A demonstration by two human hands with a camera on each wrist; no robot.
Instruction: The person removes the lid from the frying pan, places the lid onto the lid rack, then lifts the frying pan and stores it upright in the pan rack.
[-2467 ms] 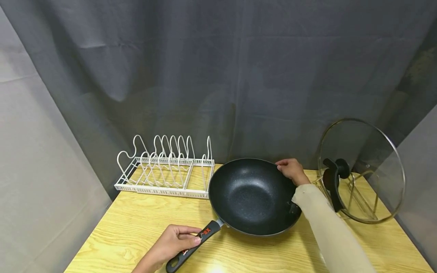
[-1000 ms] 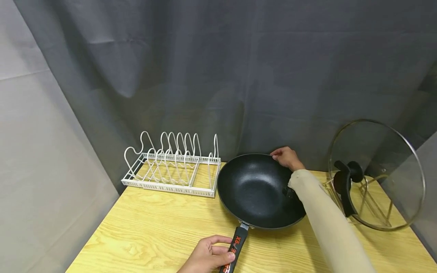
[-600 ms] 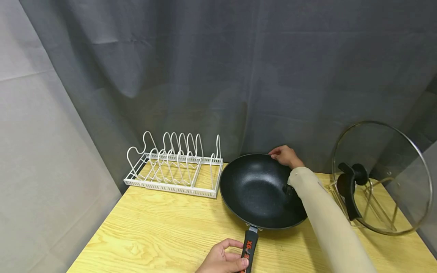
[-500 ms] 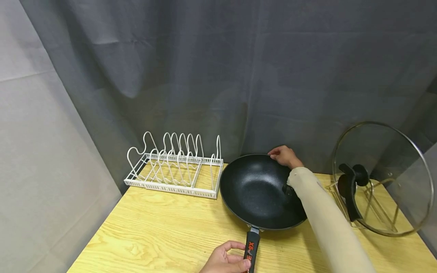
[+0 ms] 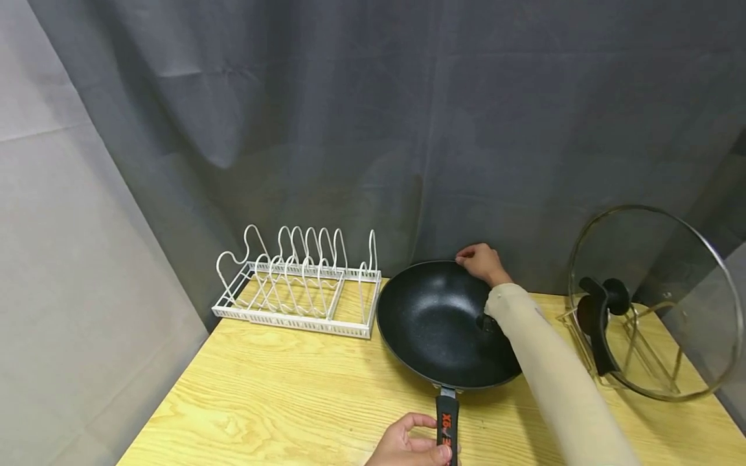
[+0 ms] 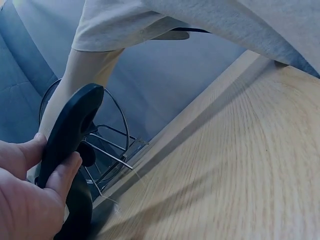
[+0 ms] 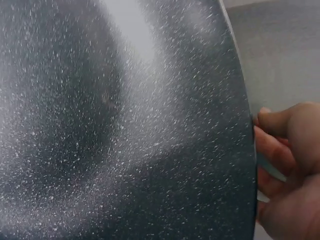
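A large black wok (image 5: 437, 323) stands between both hands, its handle (image 5: 447, 424) toward the person. My left hand (image 5: 410, 443) pinches this handle between thumb and fingers. In the left wrist view, the black handle (image 6: 67, 130) rises between thumb and fingers of the left hand (image 6: 32, 192). At the far rim is my right hand (image 5: 480, 262), reaching across the wok. The right wrist view shows the right hand (image 7: 292, 165) with loosely bent fingers against the outside of the rim, none over the inner side. Speckles cover the wok's inside (image 7: 125, 150).
A white wire rack (image 5: 291, 320) stands left of the wok. On the right, a glass lid (image 5: 653, 304) with a black knob leans in a gold wire stand (image 5: 678, 356). Behind the wooden table (image 5: 268, 388) hangs a grey curtain (image 5: 350, 129).
The wok's handle has swung from lower left to nearly straight at the person, with the left hand following it rightward. The right hand has shifted slightly left and farther back along the rim.
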